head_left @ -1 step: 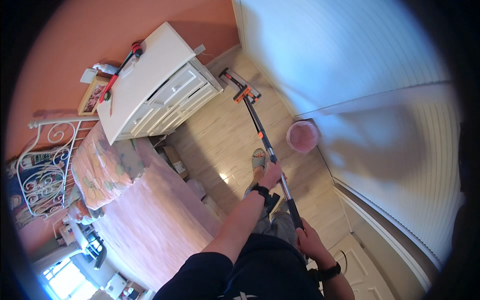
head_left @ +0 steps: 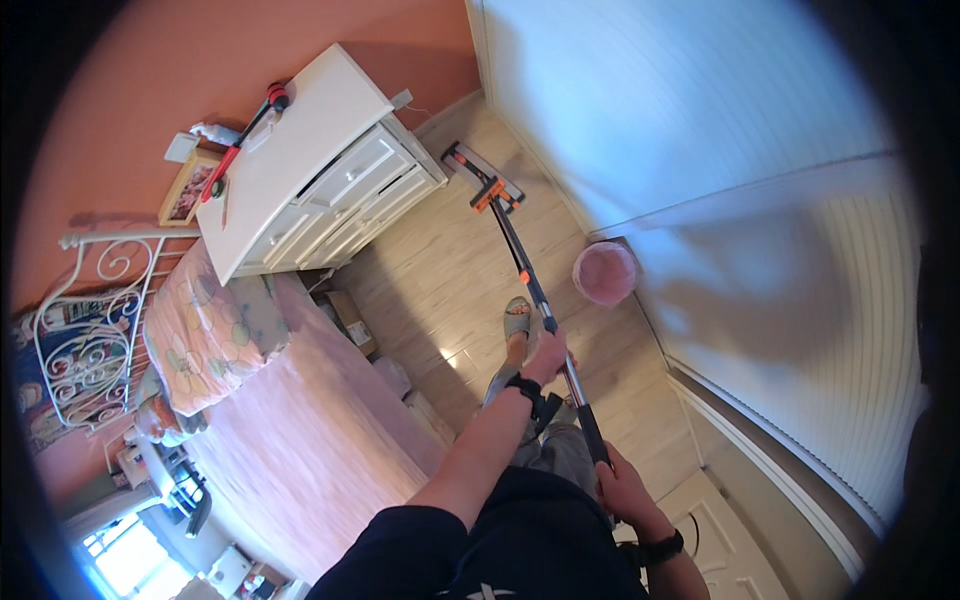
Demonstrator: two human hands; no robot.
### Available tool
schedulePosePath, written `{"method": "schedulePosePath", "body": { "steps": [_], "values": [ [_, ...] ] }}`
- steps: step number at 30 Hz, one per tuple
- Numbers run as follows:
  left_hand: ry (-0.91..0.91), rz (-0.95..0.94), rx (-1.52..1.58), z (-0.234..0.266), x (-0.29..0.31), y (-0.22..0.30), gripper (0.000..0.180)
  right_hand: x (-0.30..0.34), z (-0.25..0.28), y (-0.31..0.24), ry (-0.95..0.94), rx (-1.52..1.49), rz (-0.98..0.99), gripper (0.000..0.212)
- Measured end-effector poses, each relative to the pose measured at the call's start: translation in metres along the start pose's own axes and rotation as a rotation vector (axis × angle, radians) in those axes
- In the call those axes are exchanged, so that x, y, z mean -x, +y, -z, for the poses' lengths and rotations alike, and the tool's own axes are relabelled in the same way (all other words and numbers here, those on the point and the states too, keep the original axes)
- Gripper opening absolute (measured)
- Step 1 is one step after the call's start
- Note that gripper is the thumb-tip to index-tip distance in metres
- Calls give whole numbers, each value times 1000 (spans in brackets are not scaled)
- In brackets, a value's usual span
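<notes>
A flat mop (head_left: 513,243) with a long grey and dark pole and orange fittings slants across the middle. My left hand (head_left: 545,357) is closed around the pole partway down. My right hand (head_left: 626,487) grips the dark handle near its end, close to my body. The flat mop head (head_left: 486,178) rests on the wood-look floor (head_left: 430,260), between the white dresser and the pale sliding doors. Part of the pole is hidden behind my left fingers.
A pink bin (head_left: 605,273) stands right of the pole by the pale sliding doors (head_left: 690,110). On the left are a white dresser (head_left: 325,130) and a bed with a pink cover (head_left: 310,410). My sandalled foot (head_left: 516,320) is beside the pole.
The mop head has shifted very slightly to the right and nearer. Both hands keep their hold on the pole.
</notes>
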State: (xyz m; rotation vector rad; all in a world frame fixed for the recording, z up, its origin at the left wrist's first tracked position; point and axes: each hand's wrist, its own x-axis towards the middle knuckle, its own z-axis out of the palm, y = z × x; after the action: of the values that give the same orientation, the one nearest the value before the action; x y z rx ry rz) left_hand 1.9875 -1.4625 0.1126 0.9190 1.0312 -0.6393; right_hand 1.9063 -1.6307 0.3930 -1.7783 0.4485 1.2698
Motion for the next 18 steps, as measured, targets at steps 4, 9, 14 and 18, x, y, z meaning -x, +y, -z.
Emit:
{"method": "schedulePosePath", "body": {
  "steps": [4, 9, 14, 18],
  "values": [
    [-69, 40, 20, -17, 30, -92, 30, 55, 17, 71, -28, 129, -79, 46],
    [-45, 97, 76, -34, 78, -200, 30, 118, 33, 177, -114, 107, -102, 45],
    [-11, 106, 53, -34, 141, -272, 29, 164, 37, 261, -136, -6, 62, 38],
    [184, 24, -43, -25, 139, -280, 34, 166, 36, 260, -301, -282, -136, 35]
  ]
}}
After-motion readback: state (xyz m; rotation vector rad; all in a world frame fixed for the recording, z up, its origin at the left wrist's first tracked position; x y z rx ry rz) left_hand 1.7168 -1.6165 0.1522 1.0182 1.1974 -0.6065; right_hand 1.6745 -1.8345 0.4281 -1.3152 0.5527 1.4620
